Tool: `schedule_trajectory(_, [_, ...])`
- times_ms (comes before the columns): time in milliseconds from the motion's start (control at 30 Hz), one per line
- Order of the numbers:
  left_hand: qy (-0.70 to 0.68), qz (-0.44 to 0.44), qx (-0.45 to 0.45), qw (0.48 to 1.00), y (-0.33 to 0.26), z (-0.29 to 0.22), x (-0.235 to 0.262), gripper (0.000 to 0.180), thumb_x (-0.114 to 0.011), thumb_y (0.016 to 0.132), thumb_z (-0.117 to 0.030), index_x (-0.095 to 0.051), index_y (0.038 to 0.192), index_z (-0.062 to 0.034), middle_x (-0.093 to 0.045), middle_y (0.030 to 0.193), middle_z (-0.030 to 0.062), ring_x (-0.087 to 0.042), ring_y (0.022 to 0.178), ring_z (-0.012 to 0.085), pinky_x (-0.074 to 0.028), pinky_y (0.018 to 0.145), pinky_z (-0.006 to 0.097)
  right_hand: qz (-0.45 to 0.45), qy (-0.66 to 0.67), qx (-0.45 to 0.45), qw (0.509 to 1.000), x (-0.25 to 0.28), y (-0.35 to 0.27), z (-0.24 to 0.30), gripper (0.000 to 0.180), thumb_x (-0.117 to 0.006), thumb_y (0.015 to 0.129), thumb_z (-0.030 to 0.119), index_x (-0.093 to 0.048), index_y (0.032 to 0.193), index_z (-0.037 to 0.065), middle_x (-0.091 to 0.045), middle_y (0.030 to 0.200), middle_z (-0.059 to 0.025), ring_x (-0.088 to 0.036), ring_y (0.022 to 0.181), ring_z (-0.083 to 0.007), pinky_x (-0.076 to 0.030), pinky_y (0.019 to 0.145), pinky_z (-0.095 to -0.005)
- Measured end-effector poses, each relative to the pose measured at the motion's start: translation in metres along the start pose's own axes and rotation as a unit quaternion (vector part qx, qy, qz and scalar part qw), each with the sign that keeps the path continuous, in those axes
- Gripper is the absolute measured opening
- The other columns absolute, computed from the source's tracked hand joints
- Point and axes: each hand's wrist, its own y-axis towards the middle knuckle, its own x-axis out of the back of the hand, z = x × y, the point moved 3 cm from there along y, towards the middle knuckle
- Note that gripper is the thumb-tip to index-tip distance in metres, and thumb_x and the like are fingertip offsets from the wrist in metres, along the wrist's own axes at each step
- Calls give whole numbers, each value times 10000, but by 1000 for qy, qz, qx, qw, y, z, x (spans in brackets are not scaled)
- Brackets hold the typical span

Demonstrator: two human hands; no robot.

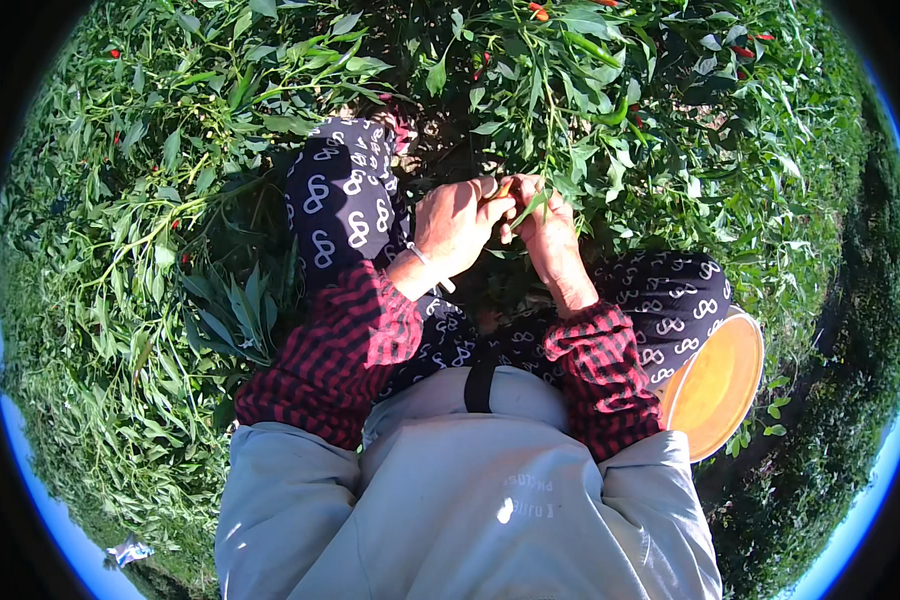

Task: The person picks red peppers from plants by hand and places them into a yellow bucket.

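Beside your right knee stands an orange bucket [715, 385], its mouth open. Dense green pepper plants [150, 250] surround you; red chillies [742, 50] hang among upper leaves. Blue sky [860, 530] rims the lower edge.

Hands: we find the left hand [455, 225] and right hand [545, 225] touching, side by side, at a pepper plant [560, 90] ahead of our knees.
Bucket [715, 385]: beside our right thigh.
Plants: all around us.

No packages, labels, signs — none.
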Motion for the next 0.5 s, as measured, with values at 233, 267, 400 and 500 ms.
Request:
schedule_trajectory(233, [141, -8, -58, 988, -2, 9, 1, 144, -550, 798, -225, -603, 810, -91, -597, 611, 126, -591, 605, 342, -457, 539, 428, 18, -40, -13, 999, -15, 12, -16, 192, -507, 921, 189, -570, 801, 52, -522, 612, 25, -434, 447, -58, -347, 398, -200])
schedule_trajectory(267, [122, 1, -52, 991, 0, 9, 4, 149, -554, 807, -229, -601, 799, -87, -608, 615, 107, -592, 601, 332, -457, 545, 419, 26, -28, -17, 999, -16, 14, -16, 190, -509, 919, 182, -566, 793, 52, -520, 611, 23, -434, 445, -60, -351, 398, -202])
schedule_trajectory(400, [8, 56, -61, 997, 6, 3, 12, 179, -545, 839, -235, -589, 800, -66, -615, 604, 72, -593, 580, 294, -457, 555, 375, -23, 57, -37, 997, -19, 16, -8, 177, -538, 899, 160, -539, 761, 48, -515, 640, 0, -455, 467, -75, -397, 401, -227])
schedule_trajectory(500, [-23, -42, -108, 993, 33, -16, 29, 144, -550, 830, -158, -578, 813, -18, -594, 634, 129, -591, 587, 289, -451, 555, 348, 10, 147, -13, 989, 1, 18, 5, 127, -517, 900, 135, -553, 924, 15, -516, 693, -1, -473, 531, -87, -420, 438, -235])
